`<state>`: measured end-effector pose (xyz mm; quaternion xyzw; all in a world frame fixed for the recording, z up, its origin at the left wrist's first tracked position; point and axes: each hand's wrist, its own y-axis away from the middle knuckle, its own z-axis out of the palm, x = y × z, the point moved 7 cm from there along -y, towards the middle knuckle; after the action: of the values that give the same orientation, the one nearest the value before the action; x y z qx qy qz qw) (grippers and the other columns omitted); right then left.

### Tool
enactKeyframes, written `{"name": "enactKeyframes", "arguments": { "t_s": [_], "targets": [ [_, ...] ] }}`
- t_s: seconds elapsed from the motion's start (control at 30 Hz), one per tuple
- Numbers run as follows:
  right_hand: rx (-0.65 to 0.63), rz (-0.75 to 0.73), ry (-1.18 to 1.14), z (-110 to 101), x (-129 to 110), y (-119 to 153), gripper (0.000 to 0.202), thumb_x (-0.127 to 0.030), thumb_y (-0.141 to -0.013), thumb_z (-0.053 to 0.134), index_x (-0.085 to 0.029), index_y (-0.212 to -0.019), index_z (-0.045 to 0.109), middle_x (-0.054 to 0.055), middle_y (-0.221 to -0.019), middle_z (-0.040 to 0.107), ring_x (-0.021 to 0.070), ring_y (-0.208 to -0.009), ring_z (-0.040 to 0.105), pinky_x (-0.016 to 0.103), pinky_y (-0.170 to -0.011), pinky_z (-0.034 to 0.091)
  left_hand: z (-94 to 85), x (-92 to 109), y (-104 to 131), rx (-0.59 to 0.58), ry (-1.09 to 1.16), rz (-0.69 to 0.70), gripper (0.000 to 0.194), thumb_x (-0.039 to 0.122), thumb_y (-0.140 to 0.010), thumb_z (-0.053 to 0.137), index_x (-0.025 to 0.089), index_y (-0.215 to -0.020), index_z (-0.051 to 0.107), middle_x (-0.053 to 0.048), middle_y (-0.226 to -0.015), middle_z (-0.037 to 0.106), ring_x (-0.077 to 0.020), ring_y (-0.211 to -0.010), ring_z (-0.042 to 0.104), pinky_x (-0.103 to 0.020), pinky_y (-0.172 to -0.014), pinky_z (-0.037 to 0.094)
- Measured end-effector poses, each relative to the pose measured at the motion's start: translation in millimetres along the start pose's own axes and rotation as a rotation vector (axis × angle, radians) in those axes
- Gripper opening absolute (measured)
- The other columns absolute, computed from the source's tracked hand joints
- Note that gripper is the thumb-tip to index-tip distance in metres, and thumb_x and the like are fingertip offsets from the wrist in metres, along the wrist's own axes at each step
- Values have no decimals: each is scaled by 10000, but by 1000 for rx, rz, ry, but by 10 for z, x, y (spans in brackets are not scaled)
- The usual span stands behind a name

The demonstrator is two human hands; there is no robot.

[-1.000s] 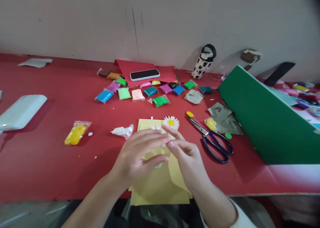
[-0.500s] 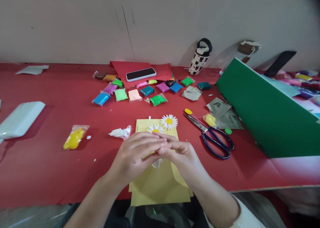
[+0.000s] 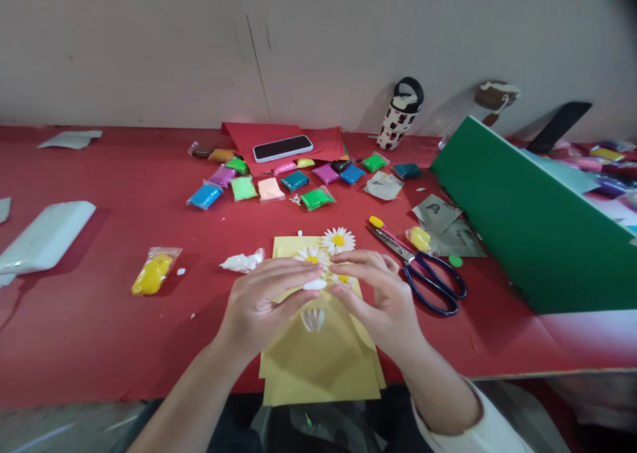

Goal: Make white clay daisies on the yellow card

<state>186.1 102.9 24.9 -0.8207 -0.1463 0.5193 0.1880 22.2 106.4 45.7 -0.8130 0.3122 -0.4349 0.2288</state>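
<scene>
Between the thumb and fingers of my left hand (image 3: pixel 266 297) is a small white piece of modelling clay (image 3: pixel 314 284), long and rounded. My right hand (image 3: pixel 381 294) is just to its right, fingers apart, with nothing seen in them. Both hands are above a stack of yellow paper (image 3: pixel 321 367). On the paper are white daisies with yellow centres, one at the top right (image 3: pixel 338 241) and another (image 3: pixel 312 257) beside it; a third is partly hidden by my right hand. Several white petals (image 3: pixel 313 320) lie in a fan below my fingers.
Scissors (image 3: pixel 418 267) with dark blue handles lie right of the paper. A bag of yellow clay (image 3: pixel 157 271) and a crumpled bag of white clay (image 3: pixel 243 262) are on the left. Colourful clay packets, a phone (image 3: pixel 283 148) and a tumbler (image 3: pixel 399 113) stand behind. A green board (image 3: pixel 527 221) slants at the right.
My hands were pressed together over each other; now they have parted, the right one moving to the right. The white clay piece and the third daisy have come into sight.
</scene>
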Motion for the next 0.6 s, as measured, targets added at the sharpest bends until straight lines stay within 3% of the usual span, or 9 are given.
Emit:
{"name": "enactKeyframes", "arguments": {
  "t_s": [0.1, 0.3, 0.43, 0.6],
  "targets": [
    [26, -115, 40, -13, -81, 2, 90, -275, -828, 702, -303, -909, 728, -18, -939, 740, 195, -950, 653, 425, -907, 346, -4, 6, 0, 15, 18, 5, 205, 234, -813, 718, 247, -1017, 723, -4, -961, 774, -166, -897, 730, -311, -842, 604],
    [65, -170, 30, 11, -120, 11, 31, -275, -832, 705, -282, -830, 736, -11, -941, 734, 180, -907, 661, 406, -868, 364, 13, -33, 19, 10, 30, -51, 210, 278, -816, 714, 279, -1026, 731, 2, -966, 771, -187, -902, 736, -333, -864, 600],
    [93, -196, 61, -16, -124, 17, 45, -253, -832, 704, -277, -810, 736, -3, -948, 721, 173, -882, 667, 410, -874, 365, 78, -179, 69, -72, 180, -374, 423, 398, -706, 795, 283, -1104, 709, -26, -1069, 746, -226, -965, 722, -305, -818, 612],
    [113, -229, 114, -21, -125, 14, 73, -243, -837, 688, -292, -866, 734, 3, -969, 714, 180, -907, 668, 440, -953, 345, 314, -292, 218, -177, 572, -764, 209, 428, -801, 701, 282, -936, 768, -11, -894, 781, -175, -830, 745, -229, -725, 608]
  ]
}}
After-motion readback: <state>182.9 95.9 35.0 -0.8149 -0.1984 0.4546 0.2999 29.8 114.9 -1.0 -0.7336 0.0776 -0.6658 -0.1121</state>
